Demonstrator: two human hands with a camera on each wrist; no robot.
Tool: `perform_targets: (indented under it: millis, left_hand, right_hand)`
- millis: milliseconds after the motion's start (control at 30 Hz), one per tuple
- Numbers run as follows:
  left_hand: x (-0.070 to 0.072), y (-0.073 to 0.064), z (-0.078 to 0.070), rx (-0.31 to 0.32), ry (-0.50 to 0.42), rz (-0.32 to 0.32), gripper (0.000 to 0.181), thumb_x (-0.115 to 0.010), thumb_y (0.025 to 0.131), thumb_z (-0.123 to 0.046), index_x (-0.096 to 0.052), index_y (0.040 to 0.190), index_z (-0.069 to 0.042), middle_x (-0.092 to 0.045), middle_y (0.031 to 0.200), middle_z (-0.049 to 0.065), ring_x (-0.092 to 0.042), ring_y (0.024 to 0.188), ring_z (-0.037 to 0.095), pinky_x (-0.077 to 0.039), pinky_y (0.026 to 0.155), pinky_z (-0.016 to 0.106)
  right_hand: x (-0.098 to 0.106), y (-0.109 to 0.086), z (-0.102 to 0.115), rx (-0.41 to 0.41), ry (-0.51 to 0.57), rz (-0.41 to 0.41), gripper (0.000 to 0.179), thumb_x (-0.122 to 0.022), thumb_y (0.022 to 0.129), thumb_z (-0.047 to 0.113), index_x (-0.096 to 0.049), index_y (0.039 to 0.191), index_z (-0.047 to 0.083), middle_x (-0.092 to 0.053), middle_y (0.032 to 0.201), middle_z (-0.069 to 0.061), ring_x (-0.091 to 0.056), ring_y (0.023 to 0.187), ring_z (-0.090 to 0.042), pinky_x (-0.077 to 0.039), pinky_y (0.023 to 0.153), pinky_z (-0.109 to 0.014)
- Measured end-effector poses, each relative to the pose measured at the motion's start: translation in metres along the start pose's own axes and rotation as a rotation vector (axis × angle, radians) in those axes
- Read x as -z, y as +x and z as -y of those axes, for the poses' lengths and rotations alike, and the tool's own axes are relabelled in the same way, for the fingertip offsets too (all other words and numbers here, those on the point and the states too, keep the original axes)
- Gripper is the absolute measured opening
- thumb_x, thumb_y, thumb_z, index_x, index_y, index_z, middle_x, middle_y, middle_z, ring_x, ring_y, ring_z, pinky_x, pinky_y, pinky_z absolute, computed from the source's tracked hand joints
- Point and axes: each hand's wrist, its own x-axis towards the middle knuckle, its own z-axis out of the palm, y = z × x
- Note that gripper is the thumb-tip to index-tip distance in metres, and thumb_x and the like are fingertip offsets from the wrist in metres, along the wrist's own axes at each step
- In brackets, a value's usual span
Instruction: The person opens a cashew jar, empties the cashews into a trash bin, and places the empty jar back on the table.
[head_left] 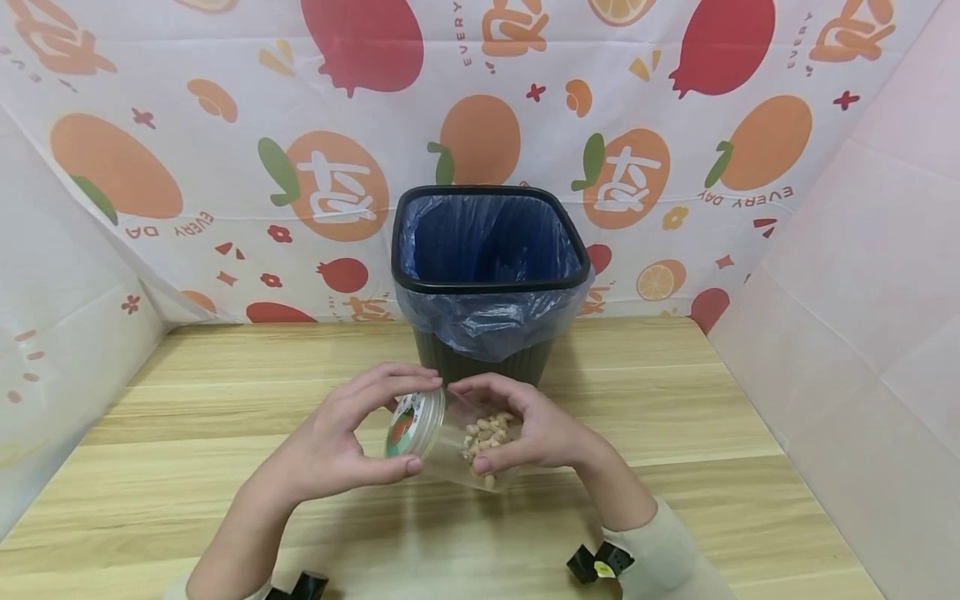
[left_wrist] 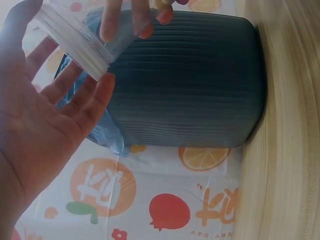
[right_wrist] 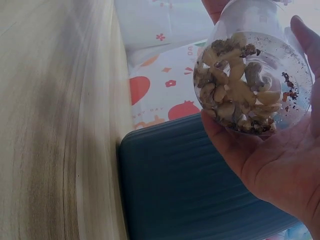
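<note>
Inside the table's [head_left: 187,400] far edge, I judge the jar [head_left: 452,458] light, perhaps slick, well clamped: left grip [head_left: 337,437] on lid [head_left: 417,425], right grip [head_left: 543,429] round base [right_wrist: 272,55].

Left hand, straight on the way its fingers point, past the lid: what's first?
Most likely the right hand, whose fingers curl round the clear jar just beyond the fingertips of the left hand. Depth is unclear in the head view, so it might pass it.
</note>
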Motion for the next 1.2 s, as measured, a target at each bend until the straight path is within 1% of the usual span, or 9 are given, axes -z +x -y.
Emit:
perform_targets:
  millis: [133,200,367,533,667,767,933,1067,1200]
  left_hand:
    - [0.0002,0.0,0.0007,0.005,0.011,-0.003,0.075,-0.091,0.068,-0.019,-0.059,0.136,-0.023,-0.057,0.137,-0.006,-0.056,0.123,0.014,-0.052,0.089,0.028]
    - [0.0002,-0.0001,0.0008,0.008,0.014,-0.002,0.075,-0.09,0.069,-0.02,-0.059,0.137,-0.024,-0.056,0.137,-0.007,-0.056,0.123,0.014,-0.053,0.088,0.029]
    - [0.0002,-0.0002,-0.0005,0.002,0.0,0.012,0.08,-0.092,0.066,-0.021,-0.058,0.138,-0.021,-0.056,0.138,-0.006,-0.055,0.124,0.015,-0.049,0.096,0.025]
    - [0.0007,0.0004,-0.0041,-0.041,-0.021,0.022,0.084,-0.094,0.062,-0.023,-0.058,0.138,-0.018,-0.056,0.138,-0.003,-0.054,0.126,0.017,-0.043,0.103,0.02]
    - [0.0006,0.0021,-0.0058,-0.092,-0.048,0.011,0.08,-0.094,0.063,-0.023,-0.061,0.135,-0.014,-0.058,0.136,0.002,-0.054,0.125,0.019,-0.041,0.105,0.019]
    - [0.0002,0.0026,-0.0062,-0.107,-0.058,0.005,0.078,-0.094,0.064,-0.022,-0.062,0.134,-0.012,-0.058,0.135,0.003,-0.055,0.125,0.019,-0.041,0.105,0.019]
    - [0.0006,0.0017,-0.0057,-0.075,-0.046,0.002,0.078,-0.093,0.064,-0.019,-0.061,0.135,-0.016,-0.058,0.136,0.001,-0.055,0.125,0.018,-0.043,0.102,0.019]
    - [0.0012,0.0005,-0.0045,-0.027,-0.015,-0.003,0.078,-0.092,0.065,-0.017,-0.059,0.136,-0.02,-0.057,0.136,-0.003,-0.056,0.122,0.015,-0.05,0.091,0.022]
    - [0.0012,0.0001,-0.0037,-0.001,0.008,-0.003,0.079,-0.091,0.066,-0.017,-0.058,0.137,-0.023,-0.056,0.137,-0.005,-0.056,0.119,0.014,-0.053,0.083,0.026]
  right_hand:
    - [-0.0005,0.0002,0.0005,-0.004,-0.015,-0.012,0.079,-0.087,0.076,0.039,-0.051,0.143,0.016,-0.057,0.14,-0.007,-0.055,0.127,-0.024,-0.046,0.107,-0.037]
    - [-0.0003,0.0,0.0004,-0.01,-0.019,-0.014,0.078,-0.087,0.077,0.039,-0.051,0.143,0.017,-0.057,0.14,-0.006,-0.056,0.126,-0.023,-0.047,0.107,-0.036]
    - [0.0007,-0.0007,-0.0008,-0.011,-0.003,-0.005,0.078,-0.086,0.077,0.041,-0.052,0.142,0.016,-0.057,0.141,-0.004,-0.055,0.127,-0.022,-0.046,0.107,-0.035]
    - [0.0015,-0.0014,-0.0014,-0.01,0.053,0.03,0.078,-0.085,0.078,0.041,-0.051,0.142,0.012,-0.057,0.141,-0.007,-0.056,0.126,-0.025,-0.047,0.106,-0.039]
    - [0.0013,-0.0015,-0.0008,-0.015,0.096,0.057,0.079,-0.085,0.078,0.039,-0.05,0.142,0.011,-0.057,0.14,-0.01,-0.058,0.123,-0.028,-0.049,0.104,-0.044]
    - [0.0013,-0.0015,-0.0003,-0.017,0.1,0.059,0.079,-0.085,0.078,0.04,-0.05,0.143,0.011,-0.057,0.14,-0.01,-0.058,0.123,-0.028,-0.049,0.104,-0.044]
    - [0.0014,-0.0008,0.0,-0.009,0.065,0.042,0.08,-0.086,0.077,0.041,-0.05,0.143,0.013,-0.056,0.142,-0.006,-0.054,0.129,-0.024,-0.045,0.108,-0.037]
    - [0.0005,0.0,0.0006,0.005,0.027,0.016,0.08,-0.086,0.077,0.04,-0.05,0.143,0.014,-0.056,0.143,-0.005,-0.052,0.132,-0.023,-0.043,0.111,-0.036]
    - [-0.0004,-0.0001,0.0012,0.006,0.014,-0.002,0.079,-0.087,0.077,0.039,-0.051,0.143,0.015,-0.057,0.14,-0.007,-0.055,0.128,-0.024,-0.046,0.108,-0.036]
